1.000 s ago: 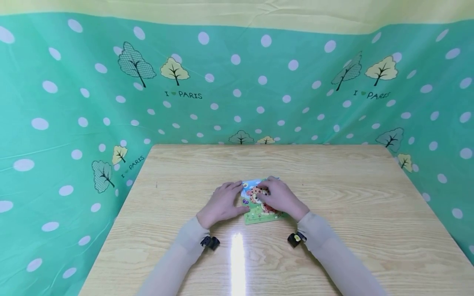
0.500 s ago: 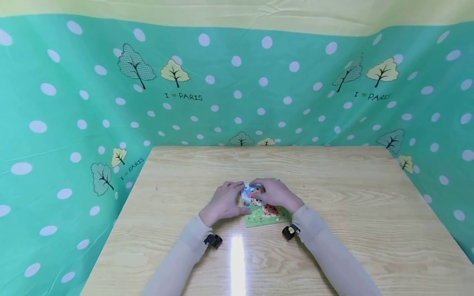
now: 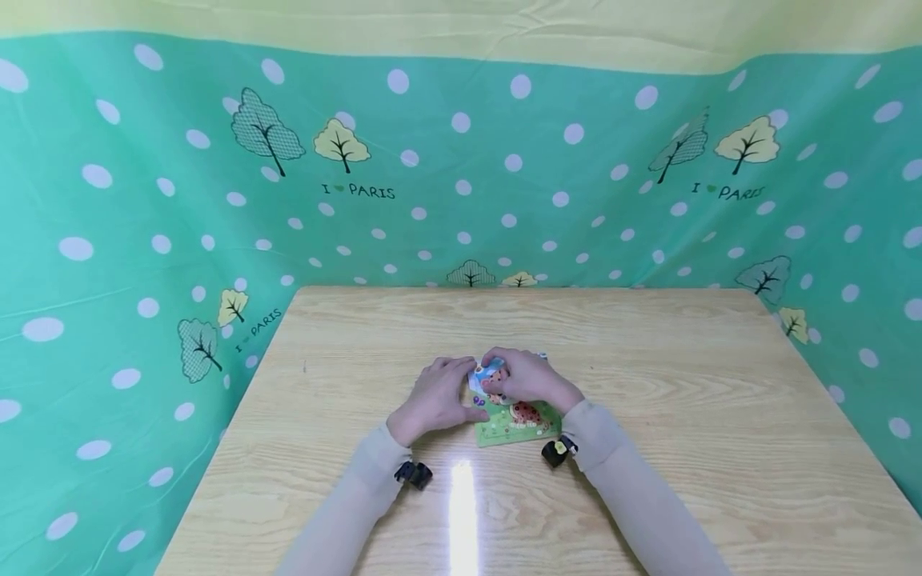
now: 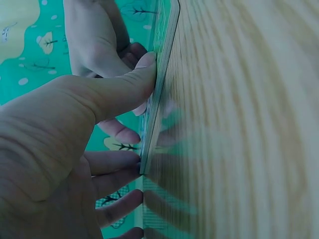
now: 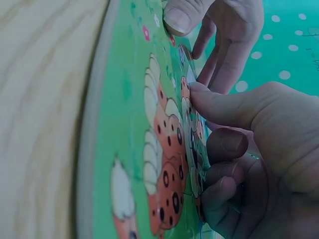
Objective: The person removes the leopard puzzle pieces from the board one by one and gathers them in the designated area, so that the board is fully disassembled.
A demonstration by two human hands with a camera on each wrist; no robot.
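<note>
A thin picture puzzle board (image 3: 497,434) shows an orange spotted animal, green grass and blue sky. It lies mid-table in the head view. My left hand (image 3: 435,400) steadies its left side. The left thumb (image 4: 142,69) rests on the board while the fingers reach the far left corner. Over the upper part, my right hand (image 3: 529,376) pinches the puzzle piece with the animal's spotted head (image 5: 192,129) between thumb and curled fingers. In the right wrist view this piece sits slightly proud of the board. The right hand hides part of the picture.
The wooden table (image 3: 346,328) surrounds the board, with a bright light reflection (image 3: 463,512) in front. A green dotted cloth (image 3: 461,160) hangs behind and along the sides. Each wrist carries a small black camera (image 3: 414,474).
My right hand has shifted left across the board, uncovering more of the animal's body and the lower right corner. The left hand has stayed nearly still.
</note>
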